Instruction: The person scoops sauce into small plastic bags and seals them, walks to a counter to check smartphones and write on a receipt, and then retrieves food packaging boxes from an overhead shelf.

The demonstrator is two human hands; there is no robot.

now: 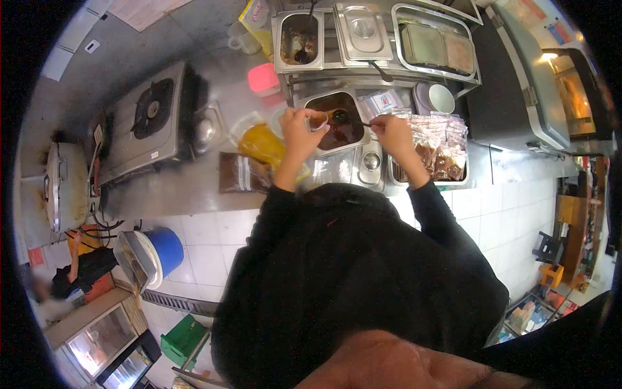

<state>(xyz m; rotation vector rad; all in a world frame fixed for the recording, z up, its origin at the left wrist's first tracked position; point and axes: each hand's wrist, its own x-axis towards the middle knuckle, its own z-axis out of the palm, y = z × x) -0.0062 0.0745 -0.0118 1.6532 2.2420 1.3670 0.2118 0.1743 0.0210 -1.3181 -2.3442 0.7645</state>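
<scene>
My left hand (302,137) is closed around a small clear cup (317,121) with something brown in it, over the left side of a steel pan (315,98). The pan holds dark brown sauce (343,134). Closed on the thin dark handle of a ladle (339,117), my right hand (392,136) is at the pan's right edge. The ladle's bowl is over the sauce, close to the cup; whether it touches the sauce I cannot tell.
Right of the pan, a tray holds several sealed brown packets (448,152). A yellow bag (261,144) and a brown bag (243,172) lie to the left. A gas stove (146,123) stands farther left. Steel containers (361,32) line the shelf behind. Another person's arm (73,262) shows far left.
</scene>
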